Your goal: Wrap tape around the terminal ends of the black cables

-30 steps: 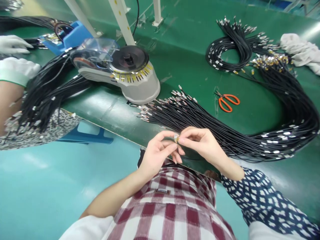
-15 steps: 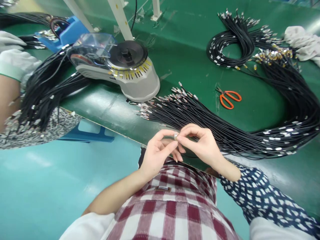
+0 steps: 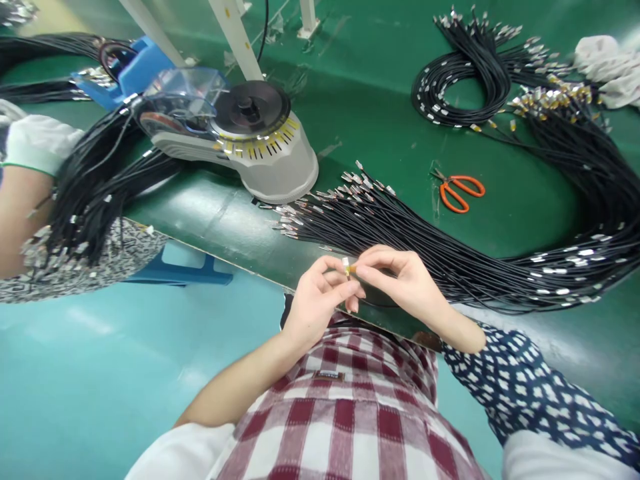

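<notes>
My left hand (image 3: 320,293) pinches a small connector (image 3: 347,267) with white and yellow parts at the table's front edge. Close on its right, my right hand (image 3: 403,277) has thumb and forefinger closed on the orange-yellow end of a cable, touching or nearly touching the connector. Behind both hands a thick bundle of black cables (image 3: 425,240) lies on the green table, its bare tips fanned toward the left. Most of the held cable is hidden by my fingers.
A tape dispenser (image 3: 280,167) with a black disc stands left of the bundle. Orange-handled snips (image 3: 459,193) lie behind it. A coiled cable bundle (image 3: 425,100) and white cloth (image 3: 607,70) are at the back right. At left, a person's gloved hand (image 3: 43,140) is beside hanging black cables (image 3: 90,193).
The connector between my fingers has turned and shows more, with its yellow part and the orange-yellow end now visible. The other person's gloved hand has shifted at the left.
</notes>
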Demonstrator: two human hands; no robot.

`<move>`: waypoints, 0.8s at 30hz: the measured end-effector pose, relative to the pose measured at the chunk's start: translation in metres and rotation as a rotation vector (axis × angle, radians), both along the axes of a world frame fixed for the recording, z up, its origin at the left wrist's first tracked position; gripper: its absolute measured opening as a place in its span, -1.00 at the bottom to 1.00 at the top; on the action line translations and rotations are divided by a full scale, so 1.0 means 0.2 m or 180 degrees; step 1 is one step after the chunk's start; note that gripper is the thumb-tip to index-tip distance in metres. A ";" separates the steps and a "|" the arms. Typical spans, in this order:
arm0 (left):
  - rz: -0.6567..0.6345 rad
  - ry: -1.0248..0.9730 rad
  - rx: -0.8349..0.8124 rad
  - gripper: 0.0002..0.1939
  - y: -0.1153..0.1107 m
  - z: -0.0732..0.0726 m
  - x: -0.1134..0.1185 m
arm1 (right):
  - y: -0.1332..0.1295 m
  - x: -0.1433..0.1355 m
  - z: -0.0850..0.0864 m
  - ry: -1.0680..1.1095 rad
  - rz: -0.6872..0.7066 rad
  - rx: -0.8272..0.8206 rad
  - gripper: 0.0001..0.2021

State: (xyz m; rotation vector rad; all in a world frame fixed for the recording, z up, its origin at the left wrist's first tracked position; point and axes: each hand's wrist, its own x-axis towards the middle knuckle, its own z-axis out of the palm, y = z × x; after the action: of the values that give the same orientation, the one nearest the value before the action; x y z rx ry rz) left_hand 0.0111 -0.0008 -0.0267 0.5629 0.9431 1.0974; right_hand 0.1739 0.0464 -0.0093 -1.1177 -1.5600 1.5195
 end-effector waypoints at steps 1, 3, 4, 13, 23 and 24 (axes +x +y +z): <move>-0.0012 -0.0018 -0.0097 -0.65 0.00 0.00 0.00 | 0.00 0.00 0.00 -0.0019 -0.0012 -0.0017 -0.86; -0.0020 -0.0031 -0.0258 -0.66 0.01 0.01 0.00 | 0.00 -0.01 0.00 -0.0054 -0.0049 -0.0049 -0.85; -0.0017 -0.0031 -0.0307 -0.67 0.01 0.01 0.00 | 0.00 -0.01 0.00 -0.0062 -0.0071 -0.0070 -0.84; -0.0099 -0.0090 -0.0264 -0.73 -0.01 0.00 0.00 | 0.01 -0.01 -0.02 0.0173 -0.0003 -0.0313 -0.84; -0.0150 -0.0080 -0.0149 -0.73 -0.02 -0.03 0.02 | -0.04 -0.02 -0.03 -0.0074 -0.0209 0.0500 -0.87; -0.0131 -0.0061 -0.0140 -0.72 -0.01 -0.03 0.02 | -0.05 -0.03 -0.02 -0.0188 -0.0252 0.0657 -0.88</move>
State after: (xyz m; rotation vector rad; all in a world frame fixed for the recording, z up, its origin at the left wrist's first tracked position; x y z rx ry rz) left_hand 0.0150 -0.0037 -0.0334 0.5326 0.9329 1.0410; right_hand 0.1687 0.0358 -0.0133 -1.1004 -1.6506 1.2525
